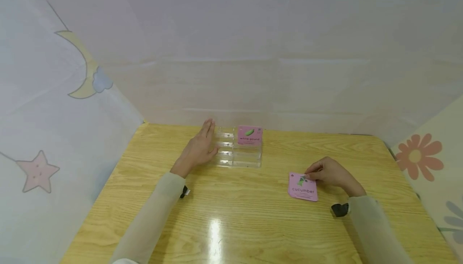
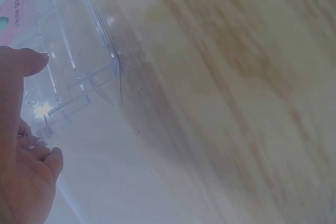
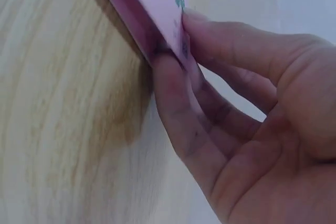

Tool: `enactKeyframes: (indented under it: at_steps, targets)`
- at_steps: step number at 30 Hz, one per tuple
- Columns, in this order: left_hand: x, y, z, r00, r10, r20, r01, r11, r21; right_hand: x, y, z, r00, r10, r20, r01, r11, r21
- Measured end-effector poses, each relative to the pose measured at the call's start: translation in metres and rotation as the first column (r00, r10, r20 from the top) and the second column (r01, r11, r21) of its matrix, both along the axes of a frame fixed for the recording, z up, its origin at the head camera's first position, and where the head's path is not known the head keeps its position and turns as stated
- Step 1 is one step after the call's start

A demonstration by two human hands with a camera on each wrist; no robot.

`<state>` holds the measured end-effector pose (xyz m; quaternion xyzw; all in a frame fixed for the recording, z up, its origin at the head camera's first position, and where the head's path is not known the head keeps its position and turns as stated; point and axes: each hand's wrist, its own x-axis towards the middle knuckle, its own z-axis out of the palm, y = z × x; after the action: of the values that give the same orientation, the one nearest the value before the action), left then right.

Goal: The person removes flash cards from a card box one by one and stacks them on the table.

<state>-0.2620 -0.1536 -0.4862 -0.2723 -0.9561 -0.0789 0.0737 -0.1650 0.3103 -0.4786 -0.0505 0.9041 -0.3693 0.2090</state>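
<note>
A clear plastic tiered rack (image 1: 247, 159) stands near the table's back edge. In its upper right part sits a pink "white gourd" card (image 1: 250, 135). My left hand (image 1: 198, 148) holds the rack's left side, thumb across its front and fingers along the far edge. On the table to the right lies a stack of pink cards (image 1: 290, 194), with a "cucumber" card (image 1: 303, 191) on top. My right hand (image 1: 330, 172) pinches the top card's upper right corner between thumb and fingers. In the right wrist view that corner is raised off a card beneath, which shows part of its lettering.
The wooden table (image 1: 253, 228) meets a pale fabric wall (image 1: 231, 87) right behind the rack. More printed fabric hangs at the left and right sides. Dark straps (image 1: 340, 209) circle both wrists.
</note>
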Motion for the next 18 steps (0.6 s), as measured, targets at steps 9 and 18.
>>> enactKeyframes:
  at_steps: [9, 18]
  targets:
    - [-0.001, 0.000, -0.003, 1.000, -0.006, -0.001, 0.006, 1.000, 0.016, -0.001, 0.000, -0.006, 0.999, -0.028, -0.034, 0.029, 0.999, 0.033]
    - [-0.001, 0.000, -0.003, 1.000, -0.014, -0.022, 0.015, 1.000, 0.010, -0.003, 0.000, 0.004, 0.994, 0.007, -0.113, 0.004, 0.995, 0.099]
